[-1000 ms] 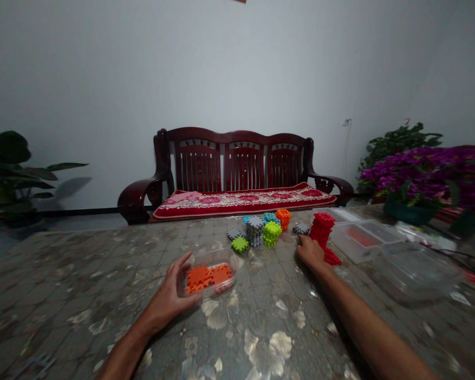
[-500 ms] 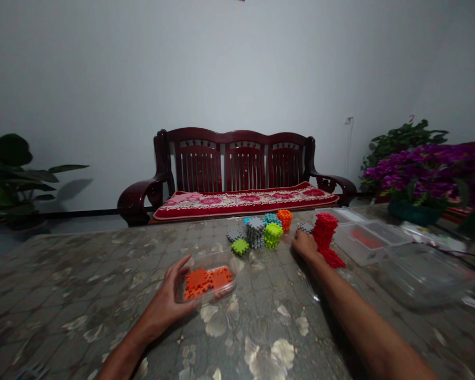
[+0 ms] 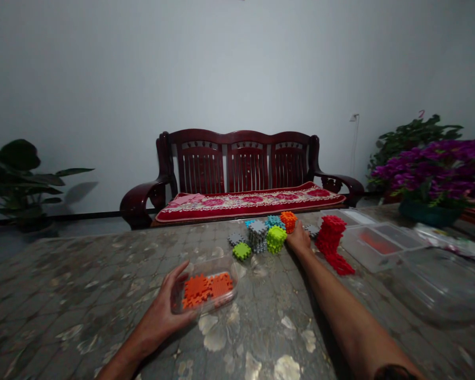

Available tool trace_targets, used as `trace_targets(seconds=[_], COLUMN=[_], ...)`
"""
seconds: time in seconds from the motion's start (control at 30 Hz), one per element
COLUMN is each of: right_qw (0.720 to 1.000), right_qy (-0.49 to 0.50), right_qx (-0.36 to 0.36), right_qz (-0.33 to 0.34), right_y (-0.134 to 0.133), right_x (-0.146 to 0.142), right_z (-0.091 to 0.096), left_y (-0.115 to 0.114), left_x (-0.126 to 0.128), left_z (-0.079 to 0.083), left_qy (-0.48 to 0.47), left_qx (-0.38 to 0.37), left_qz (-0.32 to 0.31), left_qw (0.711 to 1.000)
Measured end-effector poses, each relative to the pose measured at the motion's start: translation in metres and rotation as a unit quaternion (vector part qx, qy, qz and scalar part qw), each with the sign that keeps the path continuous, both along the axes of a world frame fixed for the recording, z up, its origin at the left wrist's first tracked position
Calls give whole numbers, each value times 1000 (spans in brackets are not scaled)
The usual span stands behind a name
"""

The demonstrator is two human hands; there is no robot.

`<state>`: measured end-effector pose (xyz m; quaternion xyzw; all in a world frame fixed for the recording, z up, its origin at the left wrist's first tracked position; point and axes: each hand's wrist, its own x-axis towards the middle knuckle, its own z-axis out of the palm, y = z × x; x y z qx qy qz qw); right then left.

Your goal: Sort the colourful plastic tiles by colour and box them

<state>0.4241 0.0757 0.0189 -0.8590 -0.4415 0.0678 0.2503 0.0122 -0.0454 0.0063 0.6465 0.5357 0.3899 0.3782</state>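
Note:
My left hand [image 3: 168, 301] is closed around the left end of a clear plastic box [image 3: 231, 298]; flat orange interlocking tiles [image 3: 200, 290] lie inside it. Out across the table, my right hand [image 3: 300, 240] has its fingers bent against the near right side of a stack of orange tiles [image 3: 288, 221]; its fingertips are partly hidden. Left of that hand stand a lime green stack [image 3: 276, 239], a grey stack [image 3: 258, 236] and a teal stack [image 3: 274, 221]. A loose green tile [image 3: 241, 251] lies before a flat grey tile [image 3: 236, 239].
Right of my right arm rises a red tile stack [image 3: 331, 235], with red tiles [image 3: 340, 264] spread at its foot. Clear containers [image 3: 439, 285] and a lidded box [image 3: 380, 245] cover the table's right side. Purple flowers [image 3: 439, 169] in a pot stand beyond. A wooden bench [image 3: 245, 163] is behind.
My right hand has moved left, from beside the red stack to the orange stack. My left hand stays on the clear box. The view has shifted slightly.

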Motion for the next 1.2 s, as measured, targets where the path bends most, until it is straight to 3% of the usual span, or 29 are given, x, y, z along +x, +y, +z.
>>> trace_targets(seconds=[0.53,1.2], right_qw=[999,995], right_qy=[-27,-56], right_qx=[-6,-77], right_qz=[-21,-24], right_y=[13,-46], right_x=[5,5], right_z=[-3,14], left_y=[0,9], left_x=[0,-5], left_z=[-1,-8], left_qy=[-20,16], left_qx=[1,41], left_qz=[15,-21], left_qw=[1000,999])
